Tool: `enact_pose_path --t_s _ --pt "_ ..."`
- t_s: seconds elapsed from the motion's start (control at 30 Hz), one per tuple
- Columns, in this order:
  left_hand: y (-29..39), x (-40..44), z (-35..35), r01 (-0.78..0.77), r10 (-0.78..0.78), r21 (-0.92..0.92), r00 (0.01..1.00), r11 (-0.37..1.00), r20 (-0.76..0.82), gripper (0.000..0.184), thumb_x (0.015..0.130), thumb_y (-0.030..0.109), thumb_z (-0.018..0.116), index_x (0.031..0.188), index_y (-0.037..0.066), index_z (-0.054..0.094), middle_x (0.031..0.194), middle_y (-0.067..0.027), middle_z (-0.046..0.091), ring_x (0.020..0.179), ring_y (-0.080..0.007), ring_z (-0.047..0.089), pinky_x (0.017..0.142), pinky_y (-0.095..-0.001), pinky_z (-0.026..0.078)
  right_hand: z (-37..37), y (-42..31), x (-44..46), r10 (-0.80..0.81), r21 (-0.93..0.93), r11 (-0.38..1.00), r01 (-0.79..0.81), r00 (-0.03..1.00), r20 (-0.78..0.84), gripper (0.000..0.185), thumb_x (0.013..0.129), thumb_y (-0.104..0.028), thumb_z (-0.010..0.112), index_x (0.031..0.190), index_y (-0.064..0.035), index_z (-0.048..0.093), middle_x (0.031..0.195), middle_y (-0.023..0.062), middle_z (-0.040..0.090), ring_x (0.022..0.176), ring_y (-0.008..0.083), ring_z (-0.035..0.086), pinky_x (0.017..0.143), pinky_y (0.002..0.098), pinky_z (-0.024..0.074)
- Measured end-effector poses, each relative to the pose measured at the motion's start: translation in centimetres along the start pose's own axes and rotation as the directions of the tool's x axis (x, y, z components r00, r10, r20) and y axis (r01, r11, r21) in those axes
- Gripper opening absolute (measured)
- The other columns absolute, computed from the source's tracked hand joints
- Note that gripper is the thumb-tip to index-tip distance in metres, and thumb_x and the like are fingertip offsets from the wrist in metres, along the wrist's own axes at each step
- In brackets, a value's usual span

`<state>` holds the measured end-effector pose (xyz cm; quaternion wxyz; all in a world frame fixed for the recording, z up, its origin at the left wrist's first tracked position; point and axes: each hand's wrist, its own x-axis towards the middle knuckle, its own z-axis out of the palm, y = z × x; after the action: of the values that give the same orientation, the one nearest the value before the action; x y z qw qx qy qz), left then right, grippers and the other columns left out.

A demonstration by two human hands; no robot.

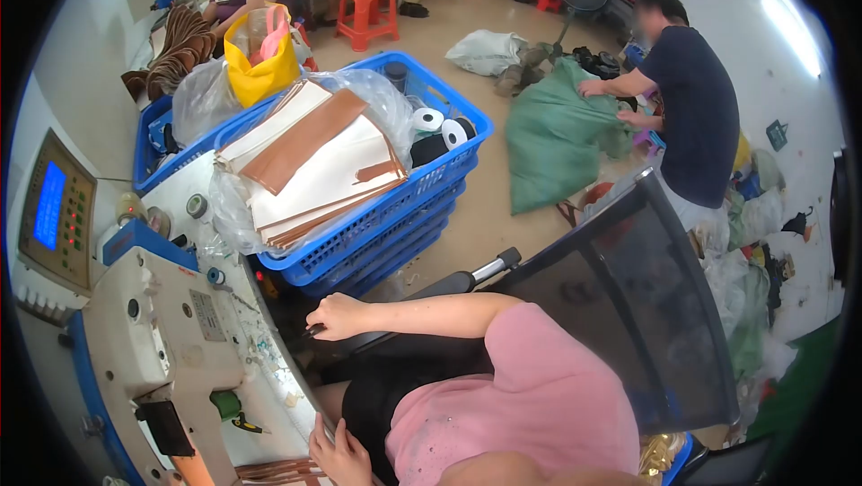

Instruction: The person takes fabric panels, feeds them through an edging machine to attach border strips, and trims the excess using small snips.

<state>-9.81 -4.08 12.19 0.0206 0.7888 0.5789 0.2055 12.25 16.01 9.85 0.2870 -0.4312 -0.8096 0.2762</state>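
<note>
My right hand point(338, 317) is closed at the end of my outstretched arm, just past the table edge. A small black object point(314, 331) pokes out of its fist; its kind is not clear. My left hand point(339, 455) rests at the edge of the white sewing table point(285, 387), fingers spread and holding nothing. Beside it lie brown strips point(274, 472), partly cut off by the frame. A pale sewing machine point(184, 324) stands on the table, with yellow-and-black thread snips point(245, 423) near it.
Stacked blue crates point(377, 225) beside the table hold brown and white sheets point(310, 154) and thread spools point(453, 133). A black mesh chair point(620, 306) is beside me. Behind it, a person point(687, 100) handles a green sack point(561, 136). A control panel point(56, 207) is at left.
</note>
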Motion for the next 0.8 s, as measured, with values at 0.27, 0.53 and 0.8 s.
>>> enact_pose_path --t_s 0.27,0.53,0.8 --pt "0.58 0.58 -0.81 0.009 -0.008 -0.037 1.000 0.999 0.023 0.027 0.066 0.000 0.064 0.091 0.009 0.068 0.125 -0.0157 0.052 0.103 -0.0372 0.050 0.086 -0.0447 0.043 -0.12 0.06 -0.07 -0.035 -0.001 0.999 0.035 0.999 0.000 0.015 0.073 -0.021 0.063 0.073 -0.0060 0.064 0.057 0.0143 0.059 0.057 0.0335 0.059 0.052 0.0412 0.0469" --pt "0.75 0.66 -0.92 0.012 -0.011 -0.032 1.000 0.999 0.029 0.027 0.066 0.000 0.064 0.091 0.008 0.069 0.124 -0.0163 0.052 0.103 -0.0371 0.050 0.087 -0.0446 0.042 -0.37 -0.20 -0.03 0.029 0.019 0.999 -0.029 0.999 0.039 0.014 0.071 -0.021 0.064 0.071 -0.0067 0.065 0.065 0.0152 0.062 0.063 0.0341 0.061 0.057 0.0420 0.0493" --pt "0.88 0.57 -0.97 0.031 -0.030 -0.015 0.999 0.999 0.044 0.025 0.067 0.001 0.064 0.091 0.009 0.069 0.124 -0.0152 0.052 0.104 -0.0368 0.050 0.088 -0.0449 0.042 0.28 0.21 -0.02 -0.015 0.008 1.000 0.015 1.000 0.008 0.015 0.072 -0.021 0.064 0.071 -0.0059 0.063 0.059 0.0136 0.060 0.059 0.0335 0.061 0.054 0.0417 0.0478"
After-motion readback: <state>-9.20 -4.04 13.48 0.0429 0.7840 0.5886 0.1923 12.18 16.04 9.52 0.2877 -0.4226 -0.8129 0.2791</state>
